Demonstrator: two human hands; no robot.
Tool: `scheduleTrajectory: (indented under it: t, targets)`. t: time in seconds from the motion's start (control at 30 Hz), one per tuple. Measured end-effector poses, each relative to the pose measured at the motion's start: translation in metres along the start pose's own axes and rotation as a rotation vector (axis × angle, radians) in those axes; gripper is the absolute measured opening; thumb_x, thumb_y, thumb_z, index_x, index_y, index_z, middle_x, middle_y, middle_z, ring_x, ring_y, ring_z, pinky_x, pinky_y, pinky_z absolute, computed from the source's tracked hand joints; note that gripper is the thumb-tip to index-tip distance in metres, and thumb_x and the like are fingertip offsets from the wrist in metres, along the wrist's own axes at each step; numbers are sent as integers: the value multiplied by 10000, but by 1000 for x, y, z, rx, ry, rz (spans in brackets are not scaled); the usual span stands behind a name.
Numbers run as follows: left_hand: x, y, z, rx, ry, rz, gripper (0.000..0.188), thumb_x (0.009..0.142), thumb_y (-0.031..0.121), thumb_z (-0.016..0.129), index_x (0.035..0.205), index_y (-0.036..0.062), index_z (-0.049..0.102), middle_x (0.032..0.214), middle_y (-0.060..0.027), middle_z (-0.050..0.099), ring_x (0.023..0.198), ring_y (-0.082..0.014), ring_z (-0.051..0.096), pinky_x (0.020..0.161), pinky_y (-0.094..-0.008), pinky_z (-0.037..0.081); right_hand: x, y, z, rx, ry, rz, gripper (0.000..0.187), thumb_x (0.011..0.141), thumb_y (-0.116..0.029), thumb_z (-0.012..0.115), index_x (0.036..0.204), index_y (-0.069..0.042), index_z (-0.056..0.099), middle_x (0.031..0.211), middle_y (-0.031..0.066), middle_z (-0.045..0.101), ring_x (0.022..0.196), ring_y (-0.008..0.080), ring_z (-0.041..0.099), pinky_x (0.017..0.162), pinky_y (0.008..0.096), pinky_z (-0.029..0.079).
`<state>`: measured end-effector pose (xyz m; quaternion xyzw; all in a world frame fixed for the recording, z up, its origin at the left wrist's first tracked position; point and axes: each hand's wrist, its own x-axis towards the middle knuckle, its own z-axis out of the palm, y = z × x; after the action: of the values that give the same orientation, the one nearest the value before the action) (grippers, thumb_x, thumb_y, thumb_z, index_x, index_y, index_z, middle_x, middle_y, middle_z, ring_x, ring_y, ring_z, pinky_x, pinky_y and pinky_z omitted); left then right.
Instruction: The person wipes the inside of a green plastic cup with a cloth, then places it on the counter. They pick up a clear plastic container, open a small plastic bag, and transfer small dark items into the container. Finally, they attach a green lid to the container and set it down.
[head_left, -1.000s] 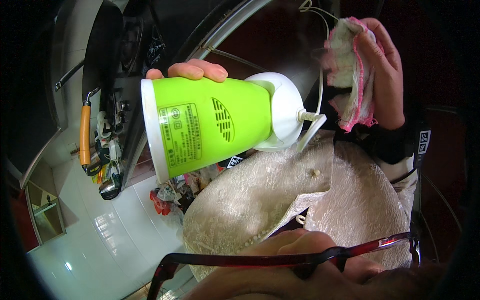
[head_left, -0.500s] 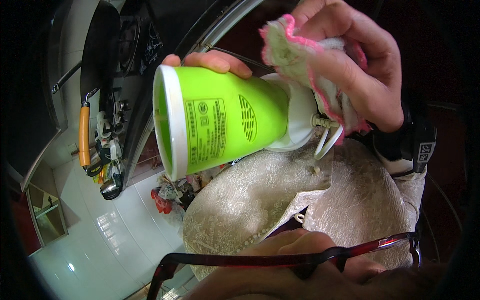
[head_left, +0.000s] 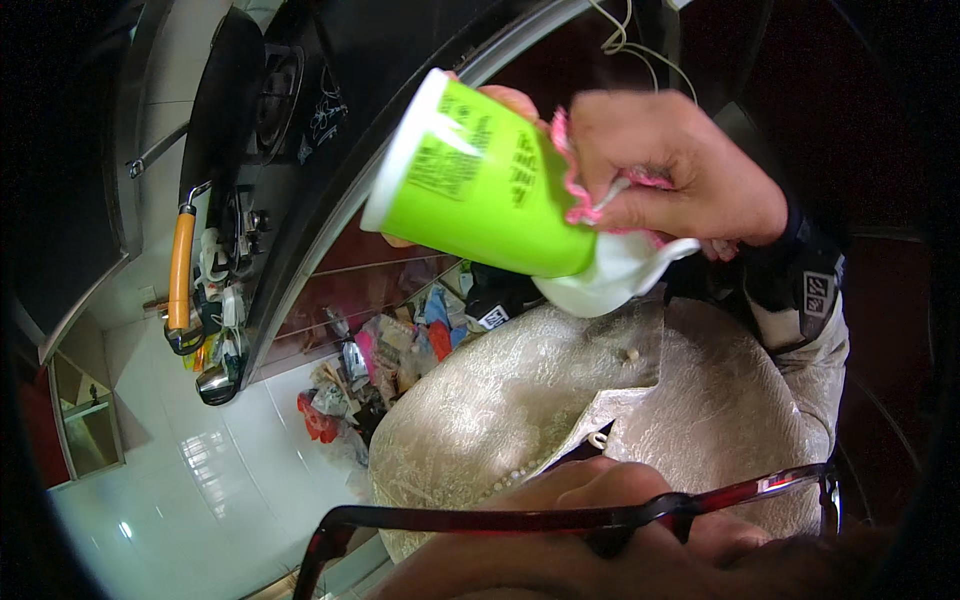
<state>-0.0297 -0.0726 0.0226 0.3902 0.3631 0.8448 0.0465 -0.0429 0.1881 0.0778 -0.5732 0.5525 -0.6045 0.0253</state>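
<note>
Through the head view I see the left hand [head_left: 513, 103] curled around the far side of a green-and-white appliance [head_left: 485, 190], its fingers mostly hidden. The appliance is held tilted in the air, between the black counter [head_left: 385, 60] and a beige garment [head_left: 500, 400]. My right hand [head_left: 680, 165] has its fingers pinched on a pink-edged cloth [head_left: 584, 212] at the appliance's narrow white end.

Head: left fisheye, head-worn | facing: down, past glasses [head_left: 560, 519] to right hand [head_left: 685, 165] | range: close | periphery: dark, detail uncertain
</note>
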Motion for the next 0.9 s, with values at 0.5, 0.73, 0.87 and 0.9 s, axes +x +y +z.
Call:
scheduleTrajectory:
  t: [0.5,0.73,0.87,0.9]
  targets:
    - [-24,-65,1,28,333,456,918,822,705,649,1425,34,479,1275,-188,611,1121,-273,632,967,-437,519,2,-6,13,-44,131,-119,190,772,-119,816,815,-36,651,874,76,621,782,228,636,691,333,504]
    - [3,-45,-31,-150,-255,52,1230,624,730,833,1522,28,371,1279,-232,568,1135,-297,606,971,-456,499,16,0,12,-241,296,-45,163,813,-96,793,865,-43,649,886,68,635,768,209,639,662,321,500]
    - [22,-16,-21,-285,-356,-368,1238,668,798,761,1583,108,294,1262,-272,559,1128,-329,603,952,-473,509,0,-3,17,-149,145,-155,181,792,-106,802,836,-29,644,866,79,628,764,225,624,636,319,476]
    - [23,-14,-12,-155,-327,-277,1149,713,799,723,1561,118,354,1267,-265,561,1125,-332,607,939,-471,520,-8,-3,17,-150,110,-56,178,785,-92,798,838,-26,641,864,84,628,763,232,623,646,317,481]
